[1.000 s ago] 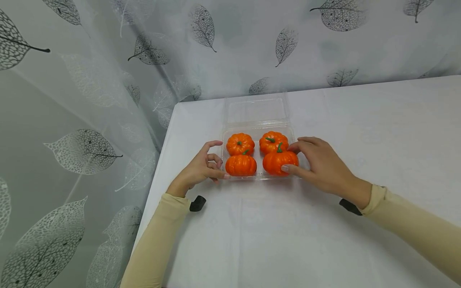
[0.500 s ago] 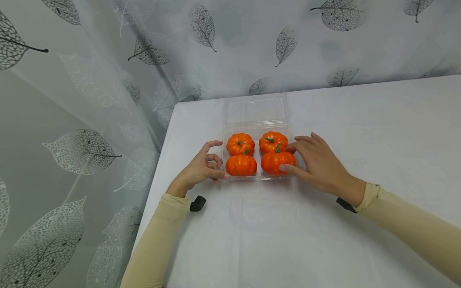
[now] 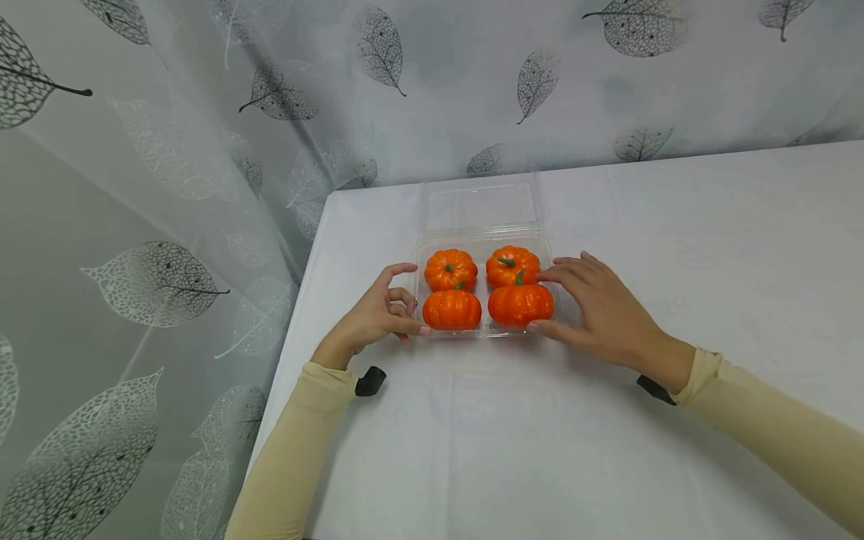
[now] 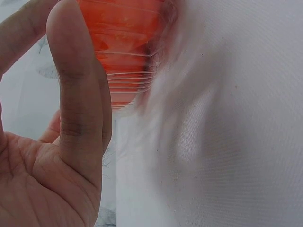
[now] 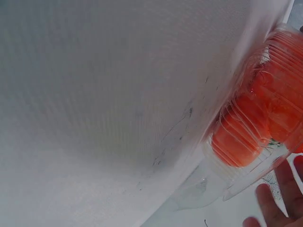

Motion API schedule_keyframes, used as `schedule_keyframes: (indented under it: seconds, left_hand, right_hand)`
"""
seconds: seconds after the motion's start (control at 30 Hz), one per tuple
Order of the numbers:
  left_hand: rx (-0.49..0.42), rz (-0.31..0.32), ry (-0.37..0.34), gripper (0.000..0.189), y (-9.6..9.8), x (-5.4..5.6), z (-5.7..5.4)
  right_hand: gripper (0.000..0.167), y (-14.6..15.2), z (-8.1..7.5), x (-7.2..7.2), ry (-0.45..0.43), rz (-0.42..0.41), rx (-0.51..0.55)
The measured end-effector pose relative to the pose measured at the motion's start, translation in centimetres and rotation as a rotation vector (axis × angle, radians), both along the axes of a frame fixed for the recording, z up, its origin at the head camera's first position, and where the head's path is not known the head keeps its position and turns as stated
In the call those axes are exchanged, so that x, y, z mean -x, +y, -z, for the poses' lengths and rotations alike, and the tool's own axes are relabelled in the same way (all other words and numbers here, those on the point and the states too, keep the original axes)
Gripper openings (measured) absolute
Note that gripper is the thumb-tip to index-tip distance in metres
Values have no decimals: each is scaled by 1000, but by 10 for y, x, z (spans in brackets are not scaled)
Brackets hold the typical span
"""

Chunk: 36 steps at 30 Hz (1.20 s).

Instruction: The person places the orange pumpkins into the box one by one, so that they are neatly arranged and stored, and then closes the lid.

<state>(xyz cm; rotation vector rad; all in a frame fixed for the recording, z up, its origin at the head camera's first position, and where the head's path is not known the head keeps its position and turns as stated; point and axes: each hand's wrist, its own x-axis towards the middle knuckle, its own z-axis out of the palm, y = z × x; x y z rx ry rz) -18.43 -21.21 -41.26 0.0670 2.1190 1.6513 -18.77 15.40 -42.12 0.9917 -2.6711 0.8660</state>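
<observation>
In the head view, a clear plastic clamshell box [image 3: 484,246] lies with its lid folded back. Several orange toy pumpkins with green stems sit inside in two rows, including the front right pumpkin [image 3: 521,304] and the front left pumpkin [image 3: 452,310]. My left hand [image 3: 370,315] holds the box's left side, thumb at the front corner, other fingers bent along the wall. Beside the front right pumpkin is my right hand [image 3: 604,319], its fingers spread and loose, the thumb near the box's front rim. Whether its fingertips still touch the pumpkin is unclear.
The box rests on a white-covered table [image 3: 486,435] near its back left corner. A leaf-patterned curtain [image 3: 445,82] hangs behind the table and along its left side. Dark wrist-camera mounts [image 3: 370,381] show by both sleeves.
The front right pumpkin has shifted slightly left. My right hand followed it, then its thumb moved off the pumpkin's front toward the box's rim. My left hand has stayed in place.
</observation>
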Motion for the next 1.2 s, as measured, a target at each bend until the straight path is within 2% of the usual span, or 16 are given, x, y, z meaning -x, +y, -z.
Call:
schedule_keyframes:
  seconds: [0.17,0.43,0.7,1.2]
  left_hand:
    - [2,-3,-5,99,0,-1,-2]
    - [2,-3,-2,99,2,0,-2]
    - [-6,-7,-11,100,2,0,-1]
    - [-3,-5,-8,101,3,-1,-2]
  right_hand:
    - [57,1,-2,-5,38,-42,109]
    - [52,2,1,-6,85,-79,188]
    - [49,2,0,-2,75,-86,173]
    - [40,-8,-10,-3,-10,-73,137]
